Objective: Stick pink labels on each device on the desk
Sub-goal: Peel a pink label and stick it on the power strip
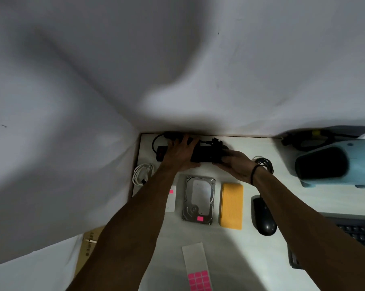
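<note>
Both my hands are at the black power strip [202, 153] lying along the desk's far edge. My left hand [180, 153] rests flat on its left part with fingers spread. My right hand [235, 164] grips its right end with curled fingers. A strip of backing paper with several pink labels [198, 280] lies near the front. The silver hard drive [199, 200] carries a pink label at its near edge. A white device [171, 201], half hidden under my left forearm, also bears one. The yellow device [231, 205] and the black mouse [263, 216] show no label.
A coiled white cable [142, 172] lies at the desk's left edge and a coiled black cable [263, 163] behind my right wrist. A light-blue machine [332, 162] stands at the right, a keyboard [360, 234] below it. White walls enclose the back and left.
</note>
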`<action>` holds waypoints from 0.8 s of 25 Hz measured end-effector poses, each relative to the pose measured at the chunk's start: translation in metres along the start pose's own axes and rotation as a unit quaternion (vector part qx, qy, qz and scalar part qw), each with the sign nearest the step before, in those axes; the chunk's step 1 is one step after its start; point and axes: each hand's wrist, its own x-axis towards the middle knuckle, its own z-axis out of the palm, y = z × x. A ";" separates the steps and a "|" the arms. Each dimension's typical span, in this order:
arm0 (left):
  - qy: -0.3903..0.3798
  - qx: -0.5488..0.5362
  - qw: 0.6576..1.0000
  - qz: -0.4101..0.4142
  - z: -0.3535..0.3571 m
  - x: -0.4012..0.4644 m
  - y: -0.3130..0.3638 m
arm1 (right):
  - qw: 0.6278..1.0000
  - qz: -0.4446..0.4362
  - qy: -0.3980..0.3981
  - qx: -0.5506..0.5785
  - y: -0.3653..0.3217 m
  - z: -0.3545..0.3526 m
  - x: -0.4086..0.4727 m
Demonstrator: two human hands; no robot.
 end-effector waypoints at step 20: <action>0.068 -0.045 0.996 -0.031 -0.027 -0.072 0.039 | 0.871 -0.147 0.131 -0.449 0.018 0.029 -0.049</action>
